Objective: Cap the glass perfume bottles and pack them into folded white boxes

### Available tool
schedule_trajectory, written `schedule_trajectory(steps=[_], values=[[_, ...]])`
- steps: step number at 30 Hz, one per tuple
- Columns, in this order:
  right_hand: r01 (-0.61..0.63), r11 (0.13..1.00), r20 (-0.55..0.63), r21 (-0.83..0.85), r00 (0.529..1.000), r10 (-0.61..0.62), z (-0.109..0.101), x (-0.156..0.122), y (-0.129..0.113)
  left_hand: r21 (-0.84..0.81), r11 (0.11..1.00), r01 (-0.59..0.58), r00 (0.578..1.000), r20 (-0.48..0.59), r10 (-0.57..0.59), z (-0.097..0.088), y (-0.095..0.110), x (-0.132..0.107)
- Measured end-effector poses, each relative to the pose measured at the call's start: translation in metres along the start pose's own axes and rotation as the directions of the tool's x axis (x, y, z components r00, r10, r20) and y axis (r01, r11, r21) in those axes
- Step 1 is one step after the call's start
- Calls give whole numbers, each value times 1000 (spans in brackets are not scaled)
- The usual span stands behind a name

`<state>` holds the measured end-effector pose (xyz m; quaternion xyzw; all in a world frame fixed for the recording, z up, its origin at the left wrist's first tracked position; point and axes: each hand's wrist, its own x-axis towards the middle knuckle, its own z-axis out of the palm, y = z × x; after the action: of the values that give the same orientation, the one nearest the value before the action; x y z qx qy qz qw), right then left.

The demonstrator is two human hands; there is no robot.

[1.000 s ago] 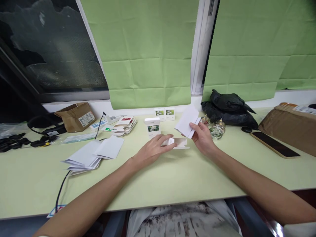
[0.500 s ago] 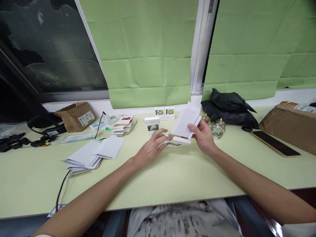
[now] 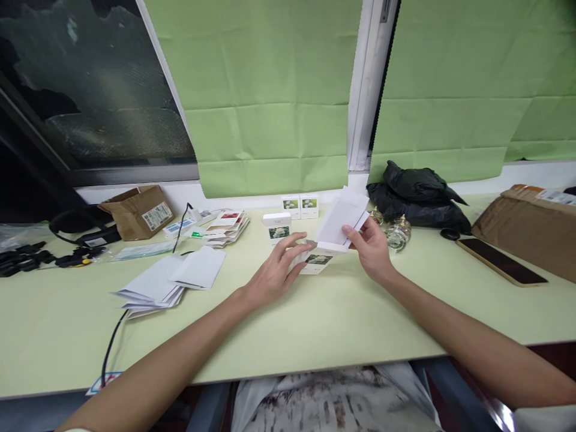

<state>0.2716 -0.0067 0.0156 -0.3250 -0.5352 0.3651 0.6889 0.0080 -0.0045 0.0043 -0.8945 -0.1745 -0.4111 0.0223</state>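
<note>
My left hand point(image 3: 276, 267) is at the left side of a small white box point(image 3: 318, 260) with a white-flower picture on its front. Its thumb and fingertips grip the box's left edge, and the box leans just above or on the table; I cannot tell which. My right hand point(image 3: 372, 249) pinches folded white paper sheets point(image 3: 339, 219) between thumb and fingers, their lower end at the box's top. Behind my left hand stands another white box point(image 3: 278, 228) with a flower picture. Farther back, two similar boxes point(image 3: 300, 207) stand side by side.
Folded white papers point(image 3: 155, 279) and a stack of flattened cartons point(image 3: 227, 228) lie left. A brown box point(image 3: 137, 213) and black cable point(image 3: 110, 348) are beyond. Right are glass ornaments point(image 3: 398, 234), a black bag point(image 3: 416, 198), a phone point(image 3: 501, 262) and a brown parcel point(image 3: 531, 228).
The small box has tipped so its picture front now faces me more, and its lower edge has dropped. The papers in my right hand have shifted slightly right. My left fingers have moved little.
</note>
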Motion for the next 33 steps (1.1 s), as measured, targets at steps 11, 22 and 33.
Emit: schedule_trajectory(steps=[11, 22, 33], values=[[31, 999, -24, -18, 999, -32, 2, -3, 2, 2, 1000, 10, 1000, 4, -10, 1, -4, -2], [194, 970, -26, -149, 979, -200, 9, -17, -2, 18, 994, -105, 994, 23, 105, 6, -7, -9], [282, 921, 39, -271, 959, -282, 7, -36, 5, 169, 958, -231, 972, 88, 219, 2, -7, -13]])
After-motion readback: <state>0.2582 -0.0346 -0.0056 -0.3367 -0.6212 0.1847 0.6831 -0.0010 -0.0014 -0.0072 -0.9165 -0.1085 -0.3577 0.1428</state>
